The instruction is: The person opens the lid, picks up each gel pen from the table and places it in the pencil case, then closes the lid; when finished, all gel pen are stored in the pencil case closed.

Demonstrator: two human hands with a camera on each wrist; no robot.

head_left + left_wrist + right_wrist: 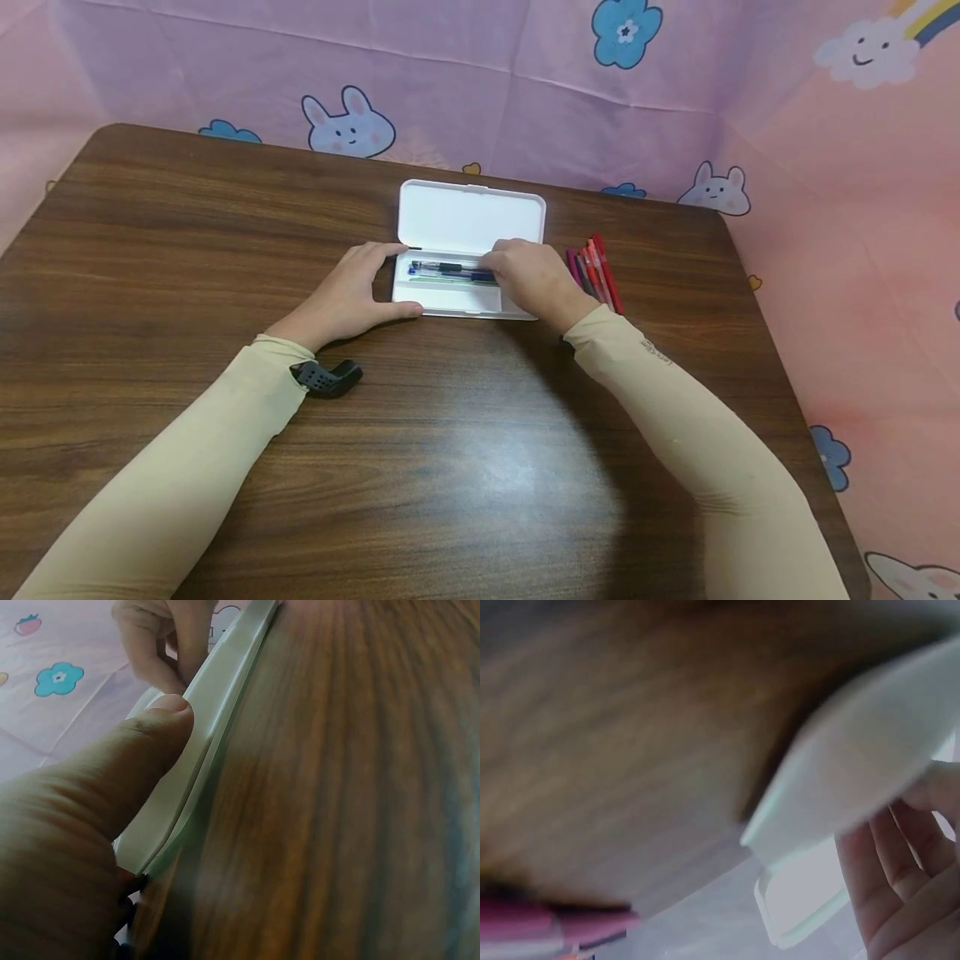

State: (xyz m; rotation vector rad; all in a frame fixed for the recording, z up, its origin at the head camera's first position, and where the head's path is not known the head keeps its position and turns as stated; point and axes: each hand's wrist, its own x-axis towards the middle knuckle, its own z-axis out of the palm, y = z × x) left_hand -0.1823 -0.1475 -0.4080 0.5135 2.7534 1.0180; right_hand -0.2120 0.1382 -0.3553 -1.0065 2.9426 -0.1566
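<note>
Inside white case [448, 298], pens [448, 268], sleeve lettering [656, 351] unclear

You have one bench [450, 433], one case [465, 215], one left grip [341, 296], one right grip [534, 279] and two sleeves [202, 458]. You see at least two pens [450, 267] inside the case and at least four loose pens [608, 271] beside it; overlap hides both totals. On the cloth [450, 50], the head view gives you three rabbits [351, 133], one cloud [870, 54] and one rainbow [933, 18].
</note>
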